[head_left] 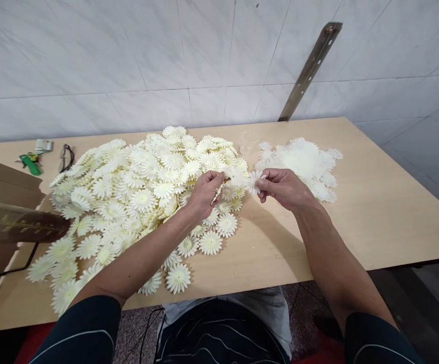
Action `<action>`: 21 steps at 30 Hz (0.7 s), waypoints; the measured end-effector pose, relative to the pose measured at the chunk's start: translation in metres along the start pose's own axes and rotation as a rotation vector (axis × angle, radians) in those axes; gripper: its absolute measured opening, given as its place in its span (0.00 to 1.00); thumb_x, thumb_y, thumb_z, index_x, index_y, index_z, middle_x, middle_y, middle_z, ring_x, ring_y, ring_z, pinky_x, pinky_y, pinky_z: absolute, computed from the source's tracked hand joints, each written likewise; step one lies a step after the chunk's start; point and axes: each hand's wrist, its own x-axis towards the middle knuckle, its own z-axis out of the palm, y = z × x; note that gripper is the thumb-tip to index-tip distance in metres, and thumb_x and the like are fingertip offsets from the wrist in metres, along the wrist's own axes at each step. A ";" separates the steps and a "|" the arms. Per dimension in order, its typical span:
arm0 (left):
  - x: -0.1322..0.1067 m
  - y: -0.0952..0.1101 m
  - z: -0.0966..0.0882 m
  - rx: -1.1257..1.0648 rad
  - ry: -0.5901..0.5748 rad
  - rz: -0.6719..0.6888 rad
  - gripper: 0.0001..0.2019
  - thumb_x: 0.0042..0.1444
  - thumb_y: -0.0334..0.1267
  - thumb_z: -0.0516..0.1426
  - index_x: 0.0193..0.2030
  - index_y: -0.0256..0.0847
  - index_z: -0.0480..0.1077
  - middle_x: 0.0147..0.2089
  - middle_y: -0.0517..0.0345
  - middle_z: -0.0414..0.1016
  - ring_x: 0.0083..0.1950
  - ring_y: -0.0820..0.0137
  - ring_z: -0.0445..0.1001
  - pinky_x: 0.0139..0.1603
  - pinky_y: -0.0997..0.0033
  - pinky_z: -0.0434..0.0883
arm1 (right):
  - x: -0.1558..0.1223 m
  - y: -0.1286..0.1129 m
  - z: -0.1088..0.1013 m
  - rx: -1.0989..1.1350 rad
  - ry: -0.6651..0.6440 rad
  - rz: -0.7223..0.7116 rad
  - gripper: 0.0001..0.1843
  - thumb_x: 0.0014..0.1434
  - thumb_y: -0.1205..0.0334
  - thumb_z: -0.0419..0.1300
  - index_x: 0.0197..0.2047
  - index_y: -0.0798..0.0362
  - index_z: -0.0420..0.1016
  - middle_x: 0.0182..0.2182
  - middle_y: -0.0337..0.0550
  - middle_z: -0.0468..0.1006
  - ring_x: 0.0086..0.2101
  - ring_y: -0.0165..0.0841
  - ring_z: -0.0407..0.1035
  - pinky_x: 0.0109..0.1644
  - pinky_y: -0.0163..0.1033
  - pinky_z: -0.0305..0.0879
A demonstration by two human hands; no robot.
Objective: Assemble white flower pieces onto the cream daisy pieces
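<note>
My left hand [204, 196] is closed in a pinch over the right edge of a large heap of cream, daisy-shaped artificial flower petals [143, 199]. Pale petals [237, 177] stick out from its fingertips, and part of another piece shows under the fingers. Just to the right, my right hand [285, 189] pinches a white petal layer [254, 182] between thumb and fingers. The two held pieces are close together; whether they touch I cannot tell. Behind the right hand lies a smaller pile of whiter, translucent petal layers [298, 159].
A clear plastic piece [248, 140] lies between the piles. At the left are a green-handled tool [30, 164], dark glasses [66, 157], a bottle with dark liquid [22, 222] and a cardboard box [3, 187]. A metal bar [310, 71] leans on the tiled wall behind the table [386, 202].
</note>
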 end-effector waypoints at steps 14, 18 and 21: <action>0.002 0.001 -0.003 -0.092 -0.016 -0.001 0.22 0.57 0.47 0.74 0.32 0.43 0.65 0.25 0.70 0.64 0.17 0.83 0.55 0.18 0.76 0.49 | -0.007 -0.010 -0.013 -0.082 0.042 -0.058 0.33 0.49 0.29 0.82 0.24 0.50 0.78 0.21 0.39 0.73 0.23 0.30 0.67 0.27 0.38 0.71; 0.001 0.003 -0.003 -0.090 -0.011 0.002 0.23 0.58 0.47 0.75 0.33 0.42 0.65 0.24 0.71 0.62 0.16 0.83 0.55 0.18 0.77 0.48 | -0.009 -0.011 -0.018 -0.087 0.033 -0.071 0.33 0.51 0.29 0.81 0.23 0.50 0.78 0.22 0.39 0.73 0.24 0.29 0.66 0.27 0.38 0.71; 0.001 0.004 -0.003 -0.084 -0.005 0.012 0.22 0.58 0.46 0.75 0.33 0.42 0.66 0.24 0.71 0.62 0.16 0.82 0.54 0.19 0.78 0.49 | -0.009 -0.009 -0.023 -0.078 0.024 -0.098 0.32 0.53 0.31 0.81 0.24 0.51 0.80 0.22 0.40 0.73 0.24 0.29 0.66 0.27 0.38 0.70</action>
